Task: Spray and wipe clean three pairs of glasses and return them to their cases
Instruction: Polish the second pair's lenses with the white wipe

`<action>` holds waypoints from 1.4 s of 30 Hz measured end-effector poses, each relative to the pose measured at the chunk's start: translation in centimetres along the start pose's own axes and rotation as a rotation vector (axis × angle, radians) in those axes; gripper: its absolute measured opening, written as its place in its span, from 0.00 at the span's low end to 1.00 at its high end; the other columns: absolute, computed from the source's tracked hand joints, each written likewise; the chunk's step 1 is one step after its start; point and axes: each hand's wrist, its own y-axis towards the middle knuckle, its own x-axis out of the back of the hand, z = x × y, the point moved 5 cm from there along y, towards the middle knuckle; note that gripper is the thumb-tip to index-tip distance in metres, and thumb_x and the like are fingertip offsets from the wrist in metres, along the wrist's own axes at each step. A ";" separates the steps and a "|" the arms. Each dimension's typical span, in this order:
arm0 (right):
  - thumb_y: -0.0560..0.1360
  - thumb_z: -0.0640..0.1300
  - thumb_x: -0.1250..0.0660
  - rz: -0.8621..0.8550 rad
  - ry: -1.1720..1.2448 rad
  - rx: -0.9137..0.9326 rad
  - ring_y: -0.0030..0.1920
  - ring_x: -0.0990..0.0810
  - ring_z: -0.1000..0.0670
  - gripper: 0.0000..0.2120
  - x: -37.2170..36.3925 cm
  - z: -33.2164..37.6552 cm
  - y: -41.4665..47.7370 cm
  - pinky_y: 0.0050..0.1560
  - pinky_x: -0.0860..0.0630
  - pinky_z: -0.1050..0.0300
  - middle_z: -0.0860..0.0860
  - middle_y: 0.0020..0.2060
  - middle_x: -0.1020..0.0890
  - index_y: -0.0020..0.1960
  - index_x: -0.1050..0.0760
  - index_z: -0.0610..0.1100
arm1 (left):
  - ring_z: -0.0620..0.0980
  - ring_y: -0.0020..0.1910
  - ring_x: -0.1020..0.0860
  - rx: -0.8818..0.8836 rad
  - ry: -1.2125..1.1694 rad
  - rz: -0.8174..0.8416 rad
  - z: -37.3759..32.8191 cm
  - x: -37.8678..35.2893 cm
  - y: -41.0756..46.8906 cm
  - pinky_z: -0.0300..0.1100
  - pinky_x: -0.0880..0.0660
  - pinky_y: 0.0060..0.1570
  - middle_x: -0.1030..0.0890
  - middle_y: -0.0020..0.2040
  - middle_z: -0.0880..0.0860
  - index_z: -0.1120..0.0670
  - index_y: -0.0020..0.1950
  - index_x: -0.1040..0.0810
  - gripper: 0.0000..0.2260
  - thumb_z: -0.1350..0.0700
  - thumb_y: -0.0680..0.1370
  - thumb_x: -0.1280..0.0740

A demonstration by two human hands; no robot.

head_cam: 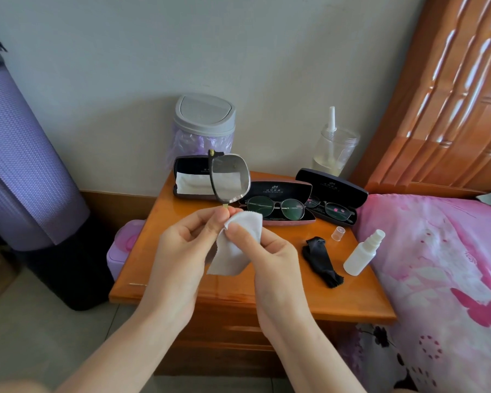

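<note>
The left hand (182, 256) pinches dark-framed folded glasses (230, 177) by their lower end, and the right hand (270, 259) pinches a white wiping cloth (236, 242) just beside them. The raised lens partly hides the left case (190, 177). This is one of three open black cases on the orange wooden desk (238, 293) — the middle case (278, 219) and right case (335, 191) each hold one pair. To the right lie a crumpled black cloth (321, 260) and a white spray bottle (362, 252).

wooden nightstand (238, 296), three open cases set along its back

a folded white cloth (194, 182) is held in the left case (188, 165), glasses (275, 209) in the middle case (279, 189), another pair (332, 209) in the right case (336, 188). a black cloth (321, 260), clear cap (338, 233) and white spray bottle (362, 253) are laid at the right; a lidded bin (204, 120) and clear jar (335, 150) are stood behind.
</note>
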 end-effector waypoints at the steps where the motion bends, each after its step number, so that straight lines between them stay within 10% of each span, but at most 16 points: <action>1: 0.67 0.53 0.27 0.004 -0.005 0.003 0.42 0.18 0.54 0.19 0.0 0.0 0.0 0.40 0.24 0.68 0.44 0.44 0.16 0.51 0.18 0.40 | 0.47 0.44 0.19 0.003 -0.006 0.001 0.1 0.0 0.0 0.46 0.22 0.46 0.16 0.37 0.42 0.42 0.37 0.16 0.08 0.45 0.67 0.34; 15: 0.68 0.51 0.26 0.170 -0.263 0.000 0.50 0.24 0.43 0.12 1.8 -0.5 -0.8 0.39 0.23 0.63 0.47 0.43 0.20 0.46 0.18 0.45 | 0.44 0.45 0.16 0.040 -0.123 0.034 -0.4 0.1 0.3 0.32 0.22 0.35 0.14 0.42 0.48 0.50 0.43 0.17 0.09 0.50 0.68 0.34; 42: 0.66 0.54 0.25 0.093 -0.165 -0.035 0.38 0.21 0.59 0.17 0.4 0.2 -0.7 0.36 0.25 0.68 0.48 0.42 0.17 0.50 0.18 0.44 | 0.38 0.41 0.18 -0.032 -0.038 -0.010 -0.5 0.2 0.2 0.30 0.23 0.35 0.15 0.38 0.41 0.49 0.43 0.18 0.09 0.48 0.68 0.35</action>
